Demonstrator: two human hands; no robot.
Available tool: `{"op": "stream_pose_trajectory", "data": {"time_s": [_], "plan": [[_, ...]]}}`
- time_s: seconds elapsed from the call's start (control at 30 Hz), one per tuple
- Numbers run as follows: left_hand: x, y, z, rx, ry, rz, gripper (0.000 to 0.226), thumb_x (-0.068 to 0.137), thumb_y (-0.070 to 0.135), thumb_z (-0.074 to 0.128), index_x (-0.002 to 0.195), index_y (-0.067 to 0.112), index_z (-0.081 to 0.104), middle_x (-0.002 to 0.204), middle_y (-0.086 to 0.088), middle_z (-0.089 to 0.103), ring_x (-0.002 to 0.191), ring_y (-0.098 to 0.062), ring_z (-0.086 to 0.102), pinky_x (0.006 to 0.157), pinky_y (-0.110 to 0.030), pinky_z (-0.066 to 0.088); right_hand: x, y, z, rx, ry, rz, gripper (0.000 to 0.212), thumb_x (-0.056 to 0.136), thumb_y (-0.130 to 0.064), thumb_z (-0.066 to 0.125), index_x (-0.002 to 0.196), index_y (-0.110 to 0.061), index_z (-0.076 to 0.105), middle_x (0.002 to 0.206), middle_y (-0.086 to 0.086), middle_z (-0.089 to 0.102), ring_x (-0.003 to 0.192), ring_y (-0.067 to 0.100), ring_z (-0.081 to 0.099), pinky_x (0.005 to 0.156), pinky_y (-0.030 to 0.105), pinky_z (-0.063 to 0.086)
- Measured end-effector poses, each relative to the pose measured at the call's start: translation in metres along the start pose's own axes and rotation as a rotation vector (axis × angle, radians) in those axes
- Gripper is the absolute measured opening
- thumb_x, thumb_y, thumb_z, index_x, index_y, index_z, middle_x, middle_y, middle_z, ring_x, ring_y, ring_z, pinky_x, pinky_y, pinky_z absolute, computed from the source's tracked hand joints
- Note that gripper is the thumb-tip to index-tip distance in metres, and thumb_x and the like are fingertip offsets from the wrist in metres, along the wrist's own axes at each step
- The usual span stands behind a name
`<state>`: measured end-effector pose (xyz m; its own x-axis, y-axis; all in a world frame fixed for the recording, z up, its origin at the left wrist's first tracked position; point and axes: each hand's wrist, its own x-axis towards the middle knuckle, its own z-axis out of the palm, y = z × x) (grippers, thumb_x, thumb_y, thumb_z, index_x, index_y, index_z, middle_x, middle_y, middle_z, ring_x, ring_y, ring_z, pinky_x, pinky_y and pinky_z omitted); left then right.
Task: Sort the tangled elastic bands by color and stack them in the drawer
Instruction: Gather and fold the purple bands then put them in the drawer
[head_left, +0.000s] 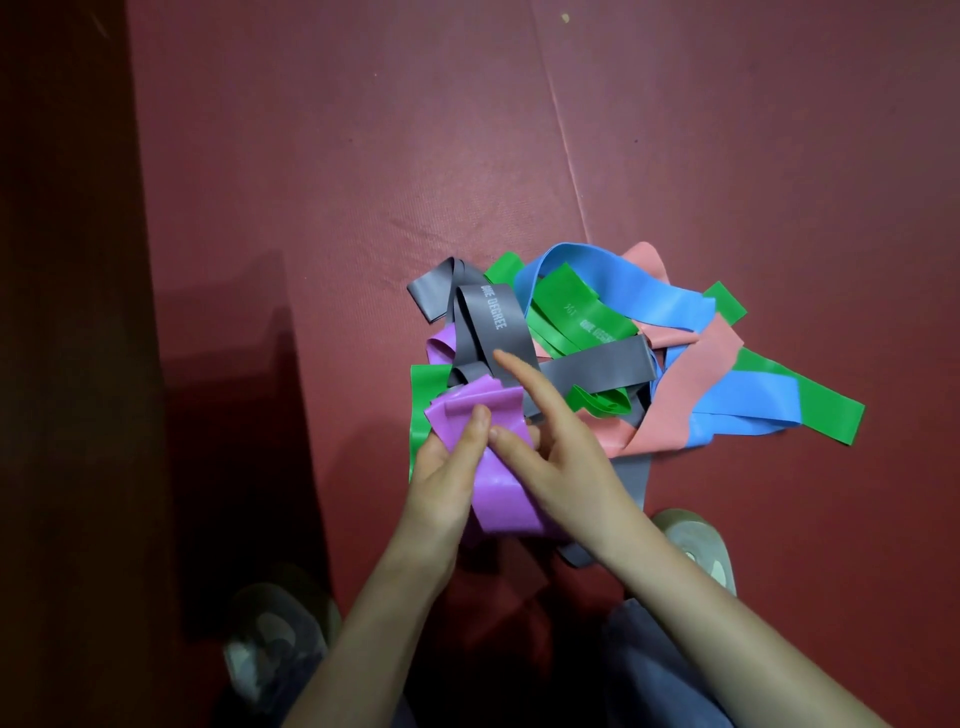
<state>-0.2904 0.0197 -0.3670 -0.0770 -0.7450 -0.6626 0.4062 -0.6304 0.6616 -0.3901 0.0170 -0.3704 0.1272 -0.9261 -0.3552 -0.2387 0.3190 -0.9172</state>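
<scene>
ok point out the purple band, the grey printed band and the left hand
purple band (498, 493), head view, its smooth middle
grey band (480, 322), head view, its printed strip
left hand (441, 473), head view, back of hand

your two bare forearms come in from the bottom edge, the left from about 6 o'clock and the right from about 5 o'clock, and converge just below the middle of the view. your left hand (447, 467) grips the purple band (498, 493), thumb pressed flat on top and pointing to 12 o'clock, its fingers tucked out of sight beneath. your right hand (563, 460) sits at its 3 o'clock, thumb bent onto the same band so the two thumb tips nearly touch. the right index finger (519, 382) stretches straight toward 11 o'clock. the other right fingers are hidden under it.
</scene>
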Motion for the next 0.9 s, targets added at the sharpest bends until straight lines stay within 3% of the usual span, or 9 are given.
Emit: {"op": "stream_pose_trajectory", "data": {"time_s": [0.1,0.17,0.3,0.4,0.5,0.6,0.7,0.8,0.9], "plan": [[0.002,-0.002,-0.003,0.023,-0.021,0.011,0.028,0.075,0.026,0.054,0.095,0.008,0.063,0.073,-0.003,0.073,0.066,-0.014,0.069,0.069,-0.027,0.056,0.003,0.002,-0.004,-0.063,-0.043,-0.017,0.06,0.078,-0.04,0.051,0.124,-0.065,0.021,0.058,0.022,0.044,0.052,0.025,0.033,0.057,0.027,0.033],[0.003,-0.003,-0.003,0.027,-0.02,0.016,0.026,0.084,0.02,0.054,0.099,0.001,0.061,0.071,-0.002,0.073,0.065,-0.013,0.069,0.066,-0.024,0.057,0.003,0.003,-0.005,-0.072,-0.014,-0.01,0.064,0.083,-0.029,0.057,0.124,-0.059,0.018,0.045,-0.007,0.037,0.046,0.009,0.03,0.052,0.018,0.027],[0.001,-0.002,-0.002,0.089,0.027,0.018,0.027,0.091,0.014,0.04,0.093,-0.001,0.062,0.065,0.0,0.073,0.061,-0.01,0.068,0.059,-0.019,0.054,-0.001,0.006,0.0,-0.044,0.008,0.065,0.067,0.086,-0.014,0.059,0.128,-0.043,0.016,0.042,-0.027,0.052,0.043,-0.002,0.047,0.052,0.013,0.032],[0.003,-0.002,-0.004,0.097,0.134,0.07,0.024,0.084,0.029,0.056,0.085,0.007,0.066,0.072,-0.009,0.072,0.071,-0.019,0.067,0.067,-0.027,0.056,0.001,0.003,0.003,-0.021,0.055,0.072,0.054,0.085,-0.026,0.059,0.132,-0.032,0.034,0.04,-0.013,0.045,0.043,0.002,0.039,0.051,0.014,0.029],[0.006,0.003,-0.005,0.036,0.281,0.105,0.033,0.078,0.04,0.061,0.088,0.009,0.067,0.091,-0.019,0.068,0.089,-0.031,0.064,0.086,-0.043,0.05,0.015,-0.002,0.003,-0.01,0.184,0.053,0.028,0.082,-0.034,0.046,0.109,-0.029,0.05,0.055,-0.003,0.053,0.054,0.008,0.045,0.059,0.027,0.037],[0.008,0.008,-0.009,-0.067,0.298,0.119,0.031,0.089,0.032,0.047,0.082,0.011,0.068,0.074,-0.007,0.073,0.069,-0.018,0.069,0.072,-0.03,0.057,0.048,-0.001,0.007,-0.127,0.213,-0.033,0.019,0.086,-0.018,0.048,0.098,-0.012,0.062,0.081,0.002,0.064,0.079,0.017,0.058,0.073,0.022,0.041],[0.008,0.013,-0.009,-0.175,0.203,0.104,0.041,0.092,0.03,0.038,0.077,0.014,0.073,0.077,-0.004,0.073,0.072,-0.012,0.069,0.074,-0.025,0.057,0.093,0.002,0.018,-0.353,0.102,-0.086,0.024,0.088,-0.003,0.048,0.106,0.001,0.063,0.109,0.015,0.065,0.104,0.027,0.058,0.085,0.021,0.037],[0.006,0.022,-0.007,-0.23,0.163,0.059,0.054,0.082,0.041,0.045,0.119,0.003,0.055,0.111,-0.014,0.066,0.104,-0.021,0.063,0.095,-0.032,0.049,0.124,0.012,0.027,-0.587,-0.109,-0.103,0.029,0.087,-0.001,0.044,0.112,0.001,0.058,0.115,0.019,0.062,0.108,0.03,0.056,0.089,0.036,0.041],[0.005,0.022,-0.01,-0.235,0.065,0.058,0.059,0.075,0.042,0.045,0.116,0.0,0.053,0.091,-0.008,0.072,0.086,-0.016,0.069,0.082,-0.026,0.055,0.131,0.022,0.028,-0.858,-0.264,-0.049,0.018,0.086,-0.005,0.043,0.097,0.0,0.057,0.109,0.02,0.061,0.105,0.035,0.057,0.082,0.041,0.045]]}}
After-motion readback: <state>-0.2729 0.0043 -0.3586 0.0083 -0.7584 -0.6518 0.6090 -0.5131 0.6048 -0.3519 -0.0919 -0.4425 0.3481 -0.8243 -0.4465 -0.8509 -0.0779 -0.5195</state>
